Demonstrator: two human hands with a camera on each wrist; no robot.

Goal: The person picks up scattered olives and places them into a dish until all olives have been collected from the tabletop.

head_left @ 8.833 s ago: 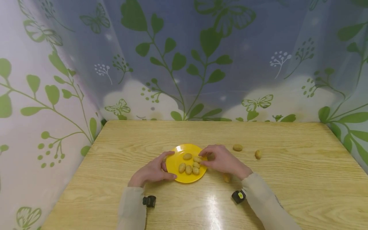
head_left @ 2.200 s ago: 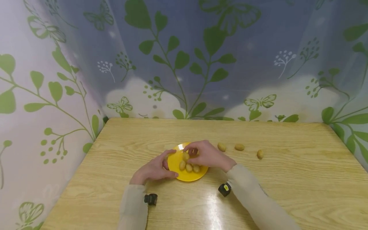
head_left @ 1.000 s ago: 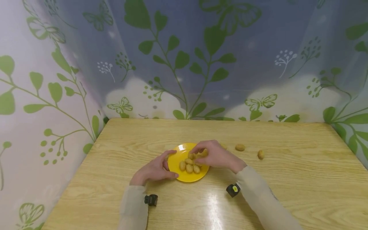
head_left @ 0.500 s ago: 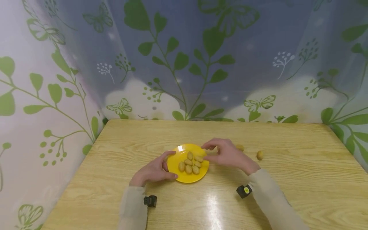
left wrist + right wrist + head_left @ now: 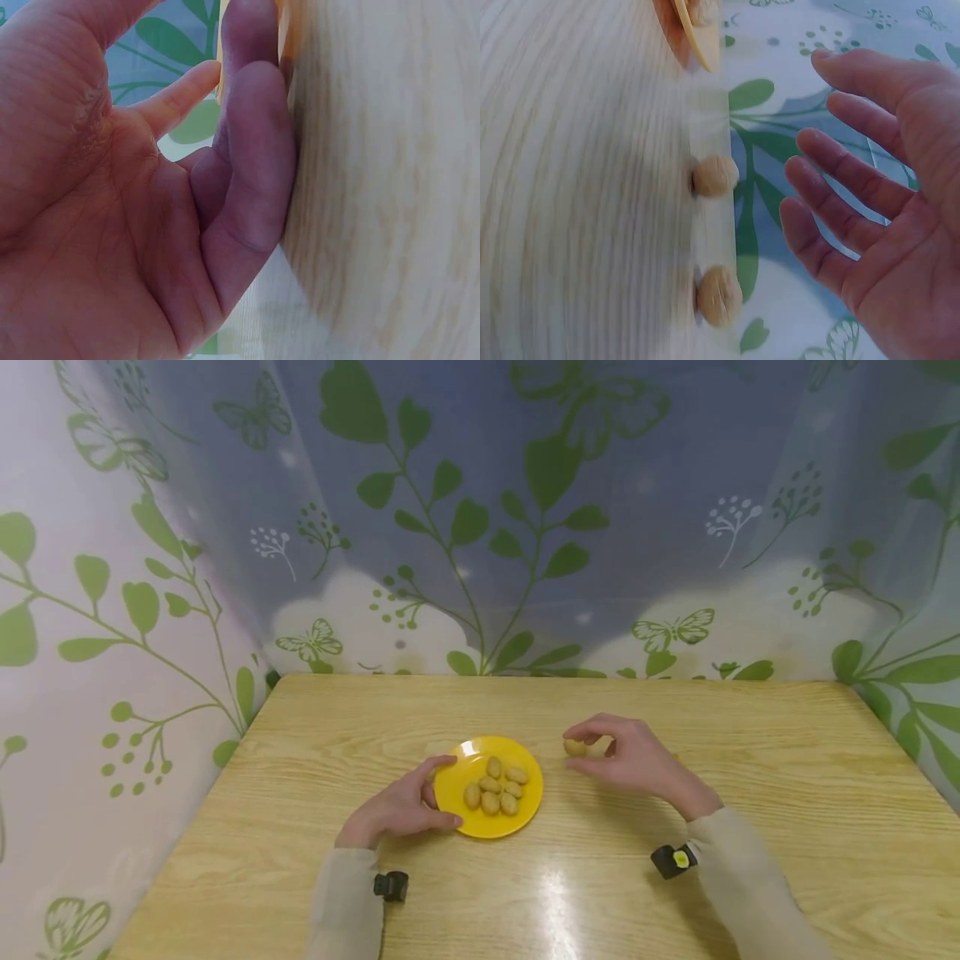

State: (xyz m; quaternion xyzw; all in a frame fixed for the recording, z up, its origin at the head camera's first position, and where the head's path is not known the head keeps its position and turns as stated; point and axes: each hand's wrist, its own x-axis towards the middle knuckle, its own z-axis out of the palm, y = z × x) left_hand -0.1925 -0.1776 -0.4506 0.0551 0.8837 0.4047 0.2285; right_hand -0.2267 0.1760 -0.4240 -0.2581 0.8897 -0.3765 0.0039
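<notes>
My left hand [image 5: 401, 802] holds the left edge of a yellow plate [image 5: 528, 806], with the thumb near the front rim and the index finger farther back. In the left wrist view, that hand's lower fingers [image 5: 259, 157] lie bent against the table beside it. Several light-brown walnuts [image 5: 491, 802] sit grouped on the plate. To the right, my right hand [image 5: 637, 756] hovers over the table, its thumb and index finger spread near a loose walnut [image 5: 575, 747]. The right wrist view shows its fingers apart, holding nothing, beside that walnut and another walnut [image 5: 720, 296].
A light wooden table [image 5: 375, 710] carries everything. Behind it and at the sides hangs a curtain [image 5: 480, 568] printed with leaves and butterflies. In the right wrist view, the plate's rim [image 5: 696, 37] shows at the top. A black camera [image 5: 673, 860] sits on the right wrist.
My right hand has left the walnuts on the plate and moved right, to the loose ones. The walnut once lying near the table's middle right is gone from there. The left hand stays put.
</notes>
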